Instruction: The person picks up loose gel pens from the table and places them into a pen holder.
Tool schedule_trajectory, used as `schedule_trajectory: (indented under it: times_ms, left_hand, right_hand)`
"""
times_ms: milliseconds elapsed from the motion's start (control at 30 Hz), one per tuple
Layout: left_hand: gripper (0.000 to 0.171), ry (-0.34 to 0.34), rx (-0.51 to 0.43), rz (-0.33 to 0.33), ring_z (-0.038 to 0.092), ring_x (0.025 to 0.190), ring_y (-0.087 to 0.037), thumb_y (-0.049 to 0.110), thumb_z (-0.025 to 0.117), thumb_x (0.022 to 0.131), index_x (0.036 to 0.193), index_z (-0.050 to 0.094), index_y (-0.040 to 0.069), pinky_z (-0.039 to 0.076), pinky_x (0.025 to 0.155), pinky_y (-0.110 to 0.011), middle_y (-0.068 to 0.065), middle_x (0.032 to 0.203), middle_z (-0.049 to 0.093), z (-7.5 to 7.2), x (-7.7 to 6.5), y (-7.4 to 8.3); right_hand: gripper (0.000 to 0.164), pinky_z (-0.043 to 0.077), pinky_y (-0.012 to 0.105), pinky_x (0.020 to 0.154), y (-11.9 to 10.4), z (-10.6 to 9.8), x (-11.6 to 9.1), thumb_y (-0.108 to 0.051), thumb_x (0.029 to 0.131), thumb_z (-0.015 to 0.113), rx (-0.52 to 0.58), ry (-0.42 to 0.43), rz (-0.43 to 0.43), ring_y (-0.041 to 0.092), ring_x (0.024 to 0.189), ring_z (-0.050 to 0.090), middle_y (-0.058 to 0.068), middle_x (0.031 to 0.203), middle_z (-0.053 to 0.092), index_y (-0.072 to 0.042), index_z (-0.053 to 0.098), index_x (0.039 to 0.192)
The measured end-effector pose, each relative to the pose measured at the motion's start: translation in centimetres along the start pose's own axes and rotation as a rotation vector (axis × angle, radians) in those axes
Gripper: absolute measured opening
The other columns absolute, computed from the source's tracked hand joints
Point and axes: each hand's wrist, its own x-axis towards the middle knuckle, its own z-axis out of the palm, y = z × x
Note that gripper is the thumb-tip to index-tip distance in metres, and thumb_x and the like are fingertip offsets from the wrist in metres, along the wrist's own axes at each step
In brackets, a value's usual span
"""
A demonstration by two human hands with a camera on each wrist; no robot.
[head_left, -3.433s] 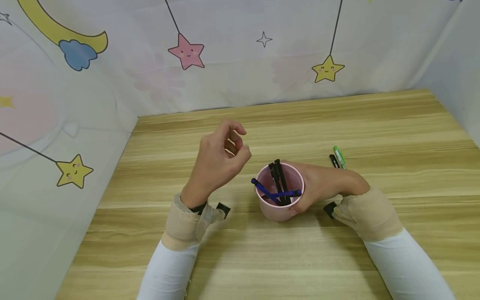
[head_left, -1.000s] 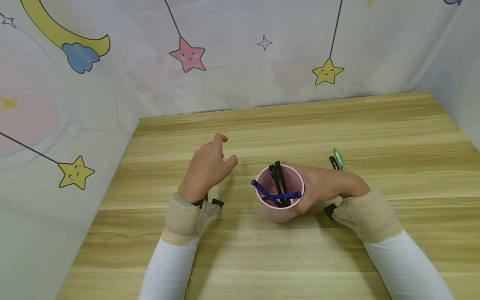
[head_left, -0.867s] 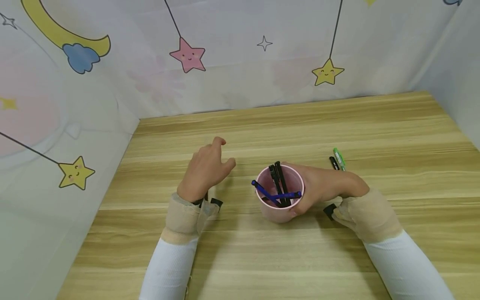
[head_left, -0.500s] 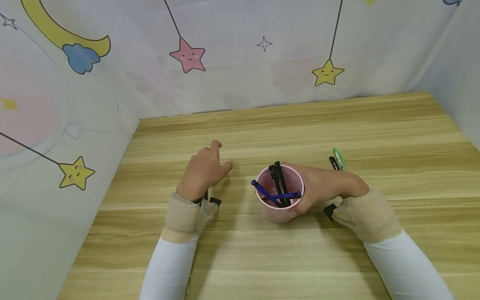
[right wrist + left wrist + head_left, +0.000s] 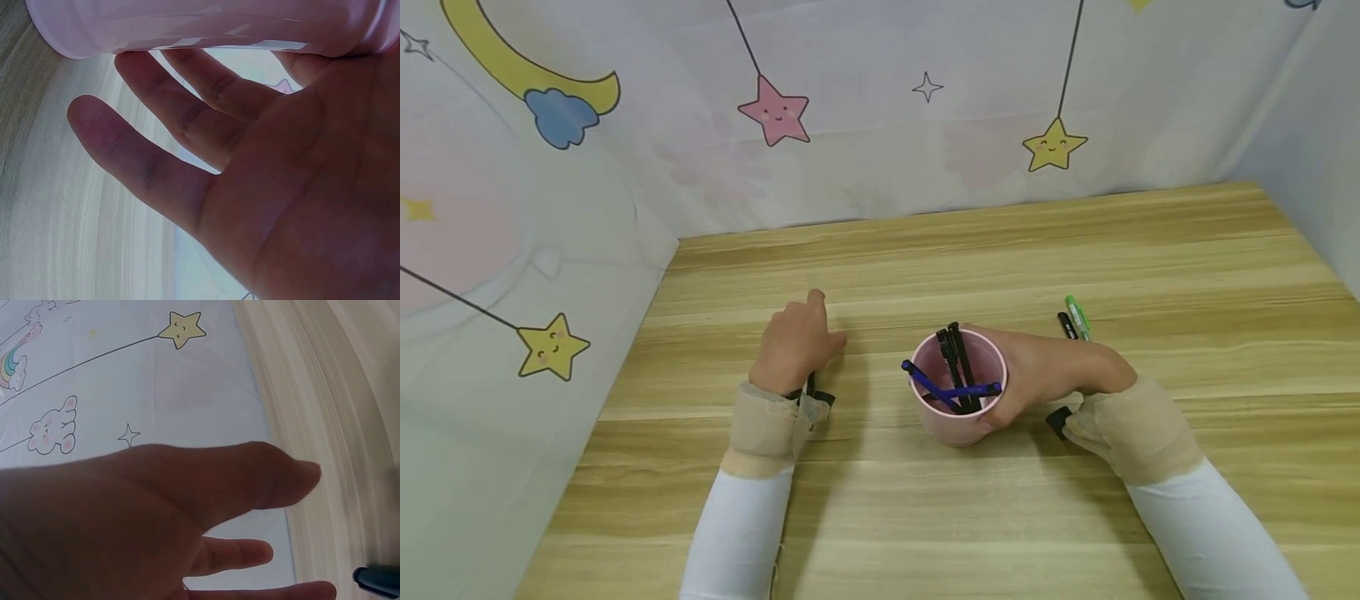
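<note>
My right hand (image 5: pixel 1037 367) grips a pink cup (image 5: pixel 951 429) from its right side, the thumb round the near side. In the right wrist view several fingers (image 5: pixel 181 112) touch the wall of the cup, while one stands apart from it. Black pens (image 5: pixel 952 367) and two blue pens (image 5: pixel 931 382) lean inside. To the left, my left hand (image 5: pixel 792 346) is low over the table, fingers loosely extended and holding nothing. In the left wrist view the dark end of a pen-like stick (image 5: pixel 380 581) shows beyond its fingers; the rest is out of frame.
A green pen (image 5: pixel 1077 317) and a black pen (image 5: pixel 1067 325) lie behind the right forearm, partly hidden by it. The wooden table (image 5: pixel 880 517) meets a white printed cloth (image 5: pixel 850 183) at the back and left.
My left hand has come down and left, away from the cup, and its fingers have uncurled. The right hand and the cup with its pens have stayed in place.
</note>
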Motion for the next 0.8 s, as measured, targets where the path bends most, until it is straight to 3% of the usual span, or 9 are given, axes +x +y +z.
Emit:
schedule_trajectory:
  times_ms: [167,267,467,800]
  left_hand:
    - [0.037,-0.074,0.012,-0.018,0.047,0.052,-0.024,0.012,0.054,0.082,0.113,0.048,-0.007,0.039,0.043,-0.033,-0.016,0.070,0.053,0.13,0.27,-0.22]
    - [0.028,-0.094,0.043,-0.012,0.050,0.057,-0.026,0.009,0.052,0.083,0.107,0.050,-0.006,0.043,0.047,-0.036,-0.017,0.075,0.054,0.36,0.51,-0.43]
    - [0.021,-0.099,0.073,-0.007,0.054,0.063,-0.030,0.006,0.053,0.082,0.100,0.051,-0.005,0.049,0.054,-0.041,-0.019,0.081,0.057,0.67,0.65,-0.67]
    - [0.007,-0.085,0.065,0.005,0.050,0.059,-0.027,-0.001,0.049,0.082,0.087,0.053,-0.003,0.046,0.049,-0.038,-0.016,0.073,0.054,0.97,0.60,-0.88]
  right_hand:
    - [0.080,0.038,0.048,0.097,0.35,-0.10,-0.05,-0.012,0.063,0.082,-0.013,0.008,0.001,0.029,0.113,0.047,0.007,0.125,0.052,-0.009,0.040,0.132]
    - [0.081,0.038,0.048,0.098,0.58,-0.18,-0.05,-0.012,0.063,0.083,-0.017,0.008,-0.005,0.030,0.113,0.047,0.007,0.125,0.052,-0.009,0.040,0.132]
    - [0.081,0.038,0.049,0.098,0.78,-0.20,-0.05,-0.012,0.064,0.083,-0.010,0.004,-0.008,0.030,0.113,0.047,0.007,0.125,0.052,-0.009,0.040,0.132]
    - [0.081,0.037,0.049,0.098,0.44,-0.13,-0.03,-0.011,0.063,0.082,0.005,0.004,-0.009,0.031,0.113,0.047,0.009,0.125,0.052,-0.008,0.040,0.132]
